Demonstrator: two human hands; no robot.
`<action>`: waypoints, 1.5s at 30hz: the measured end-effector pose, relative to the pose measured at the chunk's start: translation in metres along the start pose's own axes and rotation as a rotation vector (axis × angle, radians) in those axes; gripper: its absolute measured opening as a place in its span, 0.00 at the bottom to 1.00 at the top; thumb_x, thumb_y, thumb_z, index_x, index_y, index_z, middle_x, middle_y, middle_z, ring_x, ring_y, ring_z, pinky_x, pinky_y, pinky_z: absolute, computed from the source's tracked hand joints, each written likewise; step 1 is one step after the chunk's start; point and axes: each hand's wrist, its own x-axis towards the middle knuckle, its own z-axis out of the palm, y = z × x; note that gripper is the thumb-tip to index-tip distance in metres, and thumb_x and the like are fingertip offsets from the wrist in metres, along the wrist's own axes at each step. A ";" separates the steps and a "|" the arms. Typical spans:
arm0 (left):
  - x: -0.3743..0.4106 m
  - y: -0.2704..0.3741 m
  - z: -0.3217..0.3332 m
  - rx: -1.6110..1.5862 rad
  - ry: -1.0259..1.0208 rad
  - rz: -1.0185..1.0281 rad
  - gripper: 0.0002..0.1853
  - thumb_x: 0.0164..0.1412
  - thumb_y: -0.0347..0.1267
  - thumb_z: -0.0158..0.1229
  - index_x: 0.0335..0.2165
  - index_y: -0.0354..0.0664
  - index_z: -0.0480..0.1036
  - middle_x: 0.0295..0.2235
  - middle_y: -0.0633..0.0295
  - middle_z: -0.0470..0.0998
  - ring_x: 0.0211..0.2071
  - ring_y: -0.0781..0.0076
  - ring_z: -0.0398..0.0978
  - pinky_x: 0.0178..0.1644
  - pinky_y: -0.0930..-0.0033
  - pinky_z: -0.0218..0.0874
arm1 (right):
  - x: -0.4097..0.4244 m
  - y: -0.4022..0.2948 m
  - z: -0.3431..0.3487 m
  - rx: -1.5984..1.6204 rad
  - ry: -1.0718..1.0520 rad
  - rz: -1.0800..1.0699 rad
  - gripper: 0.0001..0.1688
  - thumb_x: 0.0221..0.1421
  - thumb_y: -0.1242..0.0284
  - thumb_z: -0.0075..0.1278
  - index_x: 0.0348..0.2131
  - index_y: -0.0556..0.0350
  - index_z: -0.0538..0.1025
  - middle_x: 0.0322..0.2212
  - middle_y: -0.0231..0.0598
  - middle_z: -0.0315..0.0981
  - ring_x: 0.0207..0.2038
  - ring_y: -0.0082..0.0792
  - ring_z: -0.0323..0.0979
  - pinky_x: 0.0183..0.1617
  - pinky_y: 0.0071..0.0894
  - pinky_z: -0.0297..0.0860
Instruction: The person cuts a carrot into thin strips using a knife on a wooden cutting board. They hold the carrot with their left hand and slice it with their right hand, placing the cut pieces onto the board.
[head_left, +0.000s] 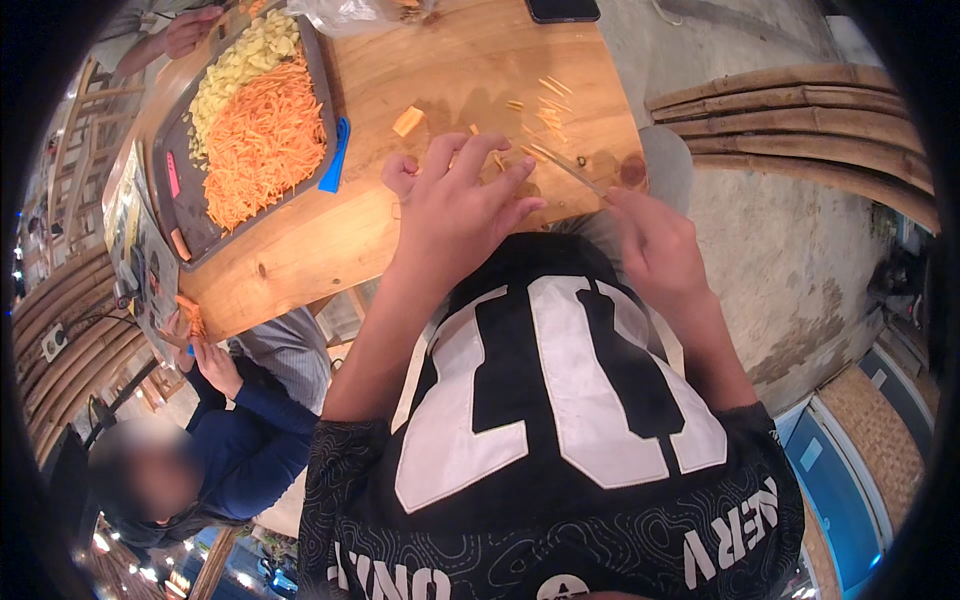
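Note:
My right hand (664, 244) grips a knife (571, 174) near the table's right front edge, its thin blade pointing left towards my other hand. My left hand (457, 191) is spread over the wooden table (360, 225), palm down and fingers apart. Small carrot pieces lie under and around its fingertips; whether the fingers touch them is hidden. Cut carrot strips (551, 120) are scattered beyond the blade. A carrot chunk (409, 121) rests just past my left fingers.
To the left, a dark tray (166, 214) holds shredded carrot (262, 142) and diced pale yellow pieces (247, 56). A blue object (334, 157) lies beside it. Further back are a plastic bag (345, 13) and a phone (562, 9). Co-workers' hands (217, 371) show at left and far left.

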 end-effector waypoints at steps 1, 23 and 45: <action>0.000 0.000 0.001 -0.001 0.003 0.000 0.21 0.52 0.49 0.74 0.45 0.62 0.86 0.48 0.75 0.78 0.51 0.68 0.72 0.48 0.46 0.47 | 0.000 0.001 0.001 0.003 -0.007 0.000 0.11 0.63 0.83 0.55 0.46 0.65 0.79 0.38 0.58 0.82 0.41 0.62 0.80 0.45 0.52 0.76; 0.005 0.005 -0.002 0.121 -0.033 0.029 0.21 0.53 0.53 0.72 0.44 0.61 0.85 0.48 0.78 0.76 0.51 0.71 0.71 0.49 0.47 0.46 | 0.003 0.007 0.004 -0.026 -0.070 -0.042 0.19 0.62 0.84 0.51 0.52 0.61 0.77 0.37 0.57 0.80 0.39 0.61 0.79 0.41 0.54 0.75; 0.008 0.010 -0.008 0.186 -0.083 0.054 0.24 0.52 0.57 0.71 0.42 0.58 0.85 0.47 0.79 0.77 0.52 0.74 0.70 0.52 0.47 0.44 | 0.008 0.010 -0.001 -0.118 -0.198 0.004 0.26 0.58 0.86 0.50 0.57 0.63 0.76 0.38 0.56 0.81 0.40 0.61 0.80 0.44 0.53 0.75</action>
